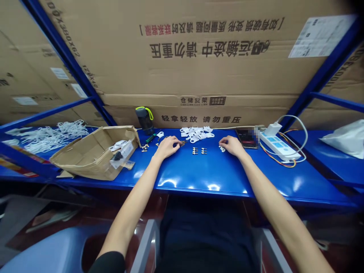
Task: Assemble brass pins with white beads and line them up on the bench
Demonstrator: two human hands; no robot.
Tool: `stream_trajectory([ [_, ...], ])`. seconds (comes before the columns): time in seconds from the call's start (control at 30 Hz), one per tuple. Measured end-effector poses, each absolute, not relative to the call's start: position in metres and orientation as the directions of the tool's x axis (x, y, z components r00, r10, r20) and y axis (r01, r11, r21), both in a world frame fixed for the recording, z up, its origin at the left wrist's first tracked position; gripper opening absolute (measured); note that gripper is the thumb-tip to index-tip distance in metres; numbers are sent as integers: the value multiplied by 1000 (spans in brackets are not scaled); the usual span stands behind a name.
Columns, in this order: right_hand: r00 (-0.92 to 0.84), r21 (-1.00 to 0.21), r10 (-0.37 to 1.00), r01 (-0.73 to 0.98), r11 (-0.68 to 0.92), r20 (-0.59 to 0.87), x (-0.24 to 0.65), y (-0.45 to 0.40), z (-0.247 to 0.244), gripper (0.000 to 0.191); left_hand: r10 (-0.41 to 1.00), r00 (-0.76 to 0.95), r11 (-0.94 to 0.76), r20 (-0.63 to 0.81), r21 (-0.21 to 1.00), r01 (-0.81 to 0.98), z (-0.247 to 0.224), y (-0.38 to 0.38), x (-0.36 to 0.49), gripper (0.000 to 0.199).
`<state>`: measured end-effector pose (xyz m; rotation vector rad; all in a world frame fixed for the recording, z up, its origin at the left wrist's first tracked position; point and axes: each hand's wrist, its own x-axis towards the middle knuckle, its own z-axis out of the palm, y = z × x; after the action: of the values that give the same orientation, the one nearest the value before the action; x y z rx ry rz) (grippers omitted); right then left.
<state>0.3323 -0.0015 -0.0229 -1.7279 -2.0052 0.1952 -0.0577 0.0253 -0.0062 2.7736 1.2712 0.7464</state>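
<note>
My left hand [167,147] rests on the blue steel bench top [204,178], its fingertips pinched on a small brass-coloured metal part [183,143]. My right hand [231,146] sits palm down with its fingertips just above a few small white parts [222,149]. Between the hands stand two pronged metal plug pins [195,151] [204,151]. A heap of white plastic pieces [196,132] lies behind them. Both forearms reach in from the bottom of the view.
A torn cardboard box [93,151] holding white parts stands at the left, beside a bundle of white cords [51,136]. A dark bottle [144,120], a phone [247,137] and a power strip [278,146] line the back. Large cartons fill the shelf above.
</note>
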Motion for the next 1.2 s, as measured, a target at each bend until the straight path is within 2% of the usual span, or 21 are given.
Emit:
stream_trajectory([
  [0.37, -84, -395, 958, 898, 192, 274, 332, -1, -25, 17, 717, 545, -651, 435, 139, 746, -11, 30, -55, 27],
  [0.57, -75, -394, 962, 902, 178, 264, 332, -1, -24, 17, 701, 585, -690, 406, 183, 700, -8, 26, -54, 25],
  [0.7, -61, -401, 963, 901, 167, 263, 330, -3, -22, 15, 739, 570, -664, 361, 244, 707, -9, 26, -54, 25],
  [0.8, -29, -415, 955, 896, 157, 296, 327, -6, -20, 15, 746, 569, -656, 346, 233, 718, -10, 26, -52, 26],
  [0.93, -5, -497, 923, 841, 212, 386, 319, -11, -13, 15, 732, 575, -669, 365, 227, 708, -10, 24, -50, 26],
  [1.07, -53, -594, 884, 722, 356, 465, 304, -20, -2, 16, 714, 547, -691, 438, 311, 652, -8, 18, -45, 26],
  [1.2, -102, -676, 882, 603, 423, 461, 284, -30, 5, 20, 689, 534, -718, 489, 363, 593, -4, 11, -29, 27],
])
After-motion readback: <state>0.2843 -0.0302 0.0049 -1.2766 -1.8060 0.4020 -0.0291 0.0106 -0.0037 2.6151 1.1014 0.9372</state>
